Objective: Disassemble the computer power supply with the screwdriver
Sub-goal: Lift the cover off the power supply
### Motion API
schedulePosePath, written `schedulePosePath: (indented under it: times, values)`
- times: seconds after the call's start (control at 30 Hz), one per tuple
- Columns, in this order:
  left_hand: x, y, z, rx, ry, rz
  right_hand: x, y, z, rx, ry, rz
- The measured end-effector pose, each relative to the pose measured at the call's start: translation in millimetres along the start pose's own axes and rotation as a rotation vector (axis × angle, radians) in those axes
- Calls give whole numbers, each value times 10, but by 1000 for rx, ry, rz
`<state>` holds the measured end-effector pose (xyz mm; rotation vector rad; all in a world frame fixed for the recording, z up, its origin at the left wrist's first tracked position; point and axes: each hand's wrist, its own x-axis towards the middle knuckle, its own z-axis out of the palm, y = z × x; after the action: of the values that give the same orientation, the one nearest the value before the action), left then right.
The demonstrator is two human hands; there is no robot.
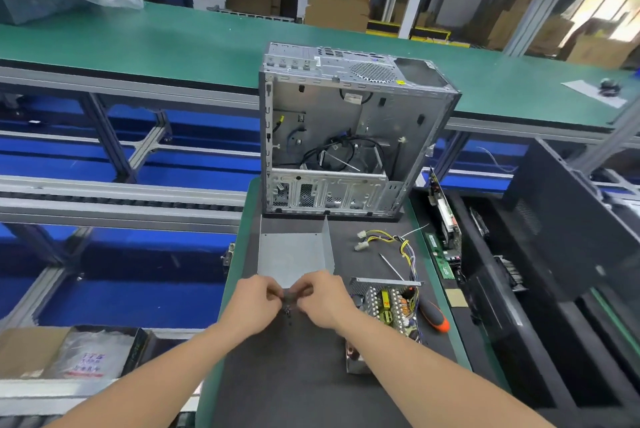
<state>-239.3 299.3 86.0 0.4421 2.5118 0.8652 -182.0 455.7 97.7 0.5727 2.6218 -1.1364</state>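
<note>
Power supply board (389, 306) partly hidden, hands (254, 303) (323, 301) pinching unclear part (289, 298)

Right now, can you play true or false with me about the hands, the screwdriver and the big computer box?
1. Both the left hand and the right hand pinch one small dark part. True.
2. The right hand holds the screwdriver. False: the screwdriver lies on the dark mat, beside the circuit board.
3. The computer case stands open, showing its inside. True.
4. The yellow wires are inside the case. False: they lie on the mat, outside it.
</note>
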Motion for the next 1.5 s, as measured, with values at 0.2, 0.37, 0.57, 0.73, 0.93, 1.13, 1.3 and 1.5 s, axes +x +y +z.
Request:
schedulePosePath:
  times: [0.2,0.37,0.57,0.73,0.93,1.13,1.3,1.5]
  values:
    - [-5,411,170,5,-38,149,-126,64,-479,-10,49,-115]
    - [63,798,377,-13,32,274,-219,377,-1030,87,89,-145]
    - [93,1055,661,-41,0,359,-281,998,-1586,134,283,-65]
    - [65,1248,815,33,-50,390,-367,1365,-1769,-72,216,-53]
    - [-34,1356,808,191,-168,481,-415,1418,-1745,-336,-321,-327]
    - [-129,1346,840,272,-264,480,-349,1568,-1742,-447,-393,-394]
    - [-160,1326,927,324,-274,461,-314,1664,-1682,-449,-354,-414]
    - [-177,1325,930,305,-334,476,-272,1698,-1590,-480,-447,-419]
